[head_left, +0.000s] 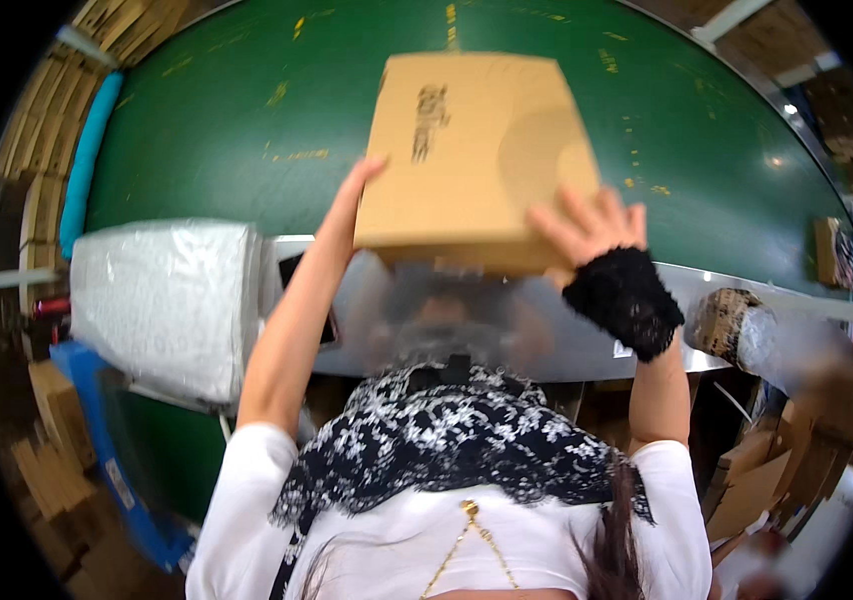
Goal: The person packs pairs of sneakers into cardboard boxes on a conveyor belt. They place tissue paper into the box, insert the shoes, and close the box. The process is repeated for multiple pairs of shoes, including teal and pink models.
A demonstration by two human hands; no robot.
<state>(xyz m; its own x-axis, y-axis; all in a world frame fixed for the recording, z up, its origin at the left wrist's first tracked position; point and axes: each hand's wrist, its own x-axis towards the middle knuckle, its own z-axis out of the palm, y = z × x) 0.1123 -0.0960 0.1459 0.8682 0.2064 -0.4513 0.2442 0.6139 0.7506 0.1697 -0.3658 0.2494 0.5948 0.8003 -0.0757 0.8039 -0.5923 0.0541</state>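
Note:
A brown cardboard box (477,150) with dark print on its top is between my two hands, over the near edge of the green table. My left hand (365,190) grips its left side; the thumb shows at the edge and the other fingers are hidden. My right hand (592,230), with a black scrunchie (627,302) around the wrist, lies on the box's near right corner with its fingers spread over the top. Whether fingers of that hand reach below the box I cannot see. A dark phone-like object (330,328) lies partly behind my left forearm.
The green table (227,130) bears yellow marks. A large plastic-wrapped white package (167,305) stands left, near a blue roll (89,165). On the right are a wrapped brown bundle (727,322), a small open box (832,252) and cardboard pieces (752,485). A metal strip (567,345) borders the table's near side.

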